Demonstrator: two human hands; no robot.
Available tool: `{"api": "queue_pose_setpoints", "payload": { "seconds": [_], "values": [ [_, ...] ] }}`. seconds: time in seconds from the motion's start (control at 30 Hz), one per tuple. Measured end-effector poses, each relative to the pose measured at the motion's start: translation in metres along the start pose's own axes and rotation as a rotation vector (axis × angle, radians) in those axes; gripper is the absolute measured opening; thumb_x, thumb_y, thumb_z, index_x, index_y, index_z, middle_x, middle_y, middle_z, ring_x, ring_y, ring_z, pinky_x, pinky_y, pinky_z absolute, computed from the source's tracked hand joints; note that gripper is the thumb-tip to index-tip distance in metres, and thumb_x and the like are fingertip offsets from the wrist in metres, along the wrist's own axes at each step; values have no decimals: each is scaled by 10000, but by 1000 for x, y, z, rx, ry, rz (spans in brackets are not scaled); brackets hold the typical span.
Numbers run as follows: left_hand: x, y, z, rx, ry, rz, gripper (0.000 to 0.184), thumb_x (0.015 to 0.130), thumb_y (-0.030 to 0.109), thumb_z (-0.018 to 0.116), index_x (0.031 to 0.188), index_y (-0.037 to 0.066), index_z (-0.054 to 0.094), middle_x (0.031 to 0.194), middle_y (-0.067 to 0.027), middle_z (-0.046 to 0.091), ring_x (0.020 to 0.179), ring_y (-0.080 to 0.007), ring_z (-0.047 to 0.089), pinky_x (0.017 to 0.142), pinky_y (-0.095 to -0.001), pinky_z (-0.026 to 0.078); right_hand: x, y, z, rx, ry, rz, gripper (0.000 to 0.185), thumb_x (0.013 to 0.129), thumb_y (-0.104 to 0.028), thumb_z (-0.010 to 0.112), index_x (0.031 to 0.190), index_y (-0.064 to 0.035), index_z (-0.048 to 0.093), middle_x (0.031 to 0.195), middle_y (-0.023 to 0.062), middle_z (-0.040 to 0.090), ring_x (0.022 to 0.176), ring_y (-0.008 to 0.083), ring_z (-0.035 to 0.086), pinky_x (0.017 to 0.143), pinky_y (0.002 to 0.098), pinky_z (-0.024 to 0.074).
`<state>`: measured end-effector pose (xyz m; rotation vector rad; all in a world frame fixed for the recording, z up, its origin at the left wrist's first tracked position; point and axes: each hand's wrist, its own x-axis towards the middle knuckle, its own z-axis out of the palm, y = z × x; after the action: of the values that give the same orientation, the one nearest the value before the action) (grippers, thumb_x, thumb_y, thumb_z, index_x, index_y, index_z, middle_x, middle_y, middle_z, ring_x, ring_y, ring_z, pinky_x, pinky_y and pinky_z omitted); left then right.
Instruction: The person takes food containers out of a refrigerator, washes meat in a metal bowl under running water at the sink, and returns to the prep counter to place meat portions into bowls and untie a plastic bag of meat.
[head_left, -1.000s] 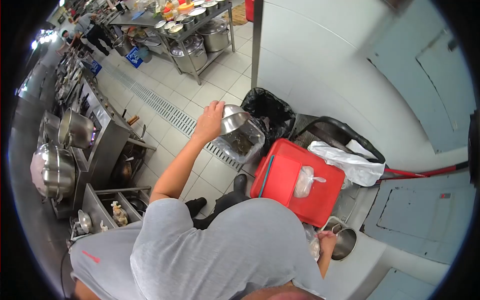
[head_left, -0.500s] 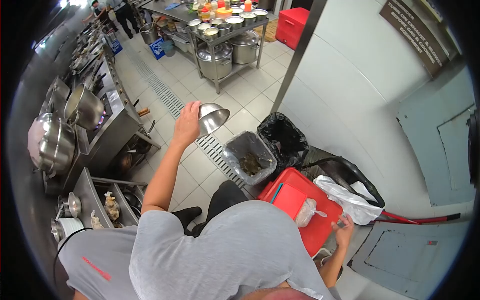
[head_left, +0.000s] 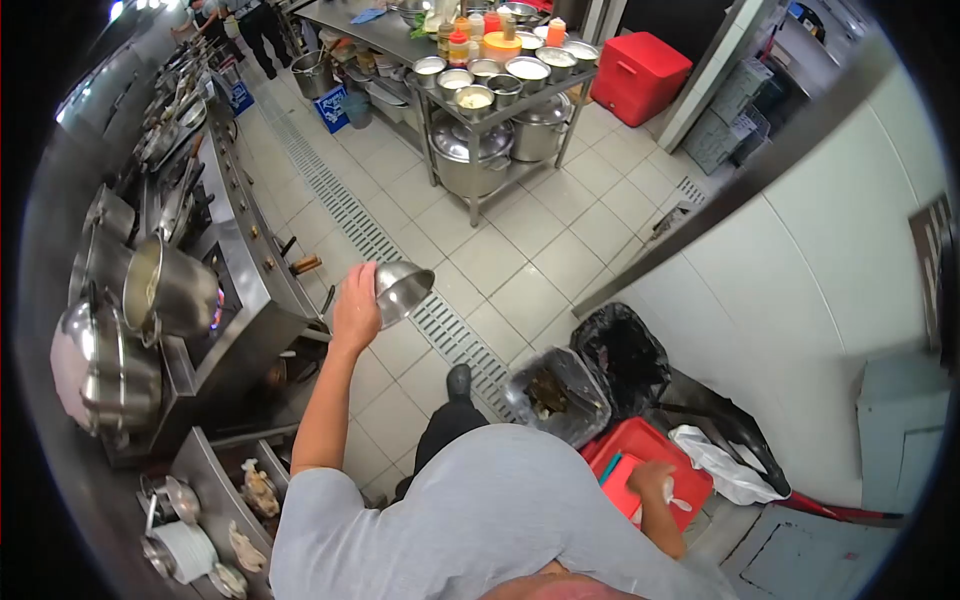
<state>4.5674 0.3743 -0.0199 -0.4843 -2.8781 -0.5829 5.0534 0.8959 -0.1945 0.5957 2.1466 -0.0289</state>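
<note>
My left hand (head_left: 357, 312) is closed on the rim of a shiny metal bowl (head_left: 405, 293), held out over the floor and tipped on its side with its opening toward the right. Low on the right, my right hand (head_left: 650, 480) is over a red lid (head_left: 645, 440), beside a small clear plastic bag (head_left: 676, 500). Its fingers are partly hidden, so I cannot see whether it grips the bag. A smaller red flat piece (head_left: 620, 480) with a teal edge lies by that hand.
A grey lined bin (head_left: 590, 405) with scraps inside and a black-lined bin (head_left: 625, 355) stand to the right. On the left is a stove (head_left: 235, 310) with a lit burner and pots (head_left: 175, 290). Ahead stands a steel table (head_left: 475, 125) with sauce containers. Two people are far off.
My view has swung right and I have stepped forward. My left hand still carries the bowl, now lower and slightly left. My right hand has moved in over the red lid to the bag.
</note>
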Motion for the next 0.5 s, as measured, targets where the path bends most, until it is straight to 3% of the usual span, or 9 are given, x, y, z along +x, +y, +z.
{"api": "queue_pose_setpoints", "payload": {
  "seconds": [0.03, 0.07, 0.17, 0.3, 0.5],
  "values": [
    [13, -12, -4, 7, -4, 11, 518, 889, -17, 532, 1400, 46, 477, 1384, -196, 524, 1232, -421, 535, 1023, -474, 474, -3, -32, 9, -356, -244, -129, 496, 936, -377, 562, 1329, -91, 662, 1445, 202, 555, 1388, 329, 481, 1137, 696, 247],
    [25, -21, -13, 15, -26, 2, 515, 891, -12, 533, 1399, 45, 478, 1391, -196, 519, 1236, -421, 532, 1024, -474, 475, -10, -53, 9, -398, -379, -197, 494, 935, -373, 567, 1329, -90, 661, 1441, 200, 559, 1383, 327, 485, 1135, 687, 255],
    [58, -44, -29, 32, -65, -12, 521, 887, -10, 537, 1401, 43, 478, 1419, -200, 497, 1252, -422, 519, 1026, -474, 478, 2, -75, -22, 298, -317, 22, 486, 931, -359, 580, 1327, -90, 659, 1429, 194, 569, 1367, 321, 498, 1131, 660, 280],
    [107, -55, -29, 67, -71, -55, 537, 874, -23, 540, 1404, 40, 477, 1422, -205, 493, 1267, -411, 512, 1030, -473, 477, 52, -92, -94, 791, -201, 108, 476, 926, -342, 597, 1325, -89, 656, 1413, 187, 582, 1346, 313, 515, 1126, 624, 313],
    [204, -15, 0, -15, -89, 95, 568, 844, -42, 542, 1404, 32, 477, 1419, -211, 492, 1283, -402, 514, 1044, -461, 472, 143, -135, -171, 1541, -199, -53, 464, 919, -315, 624, 1322, -87, 652, 1389, 176, 602, 1314, 300, 540, 1117, 571, 363]
  ]
}}
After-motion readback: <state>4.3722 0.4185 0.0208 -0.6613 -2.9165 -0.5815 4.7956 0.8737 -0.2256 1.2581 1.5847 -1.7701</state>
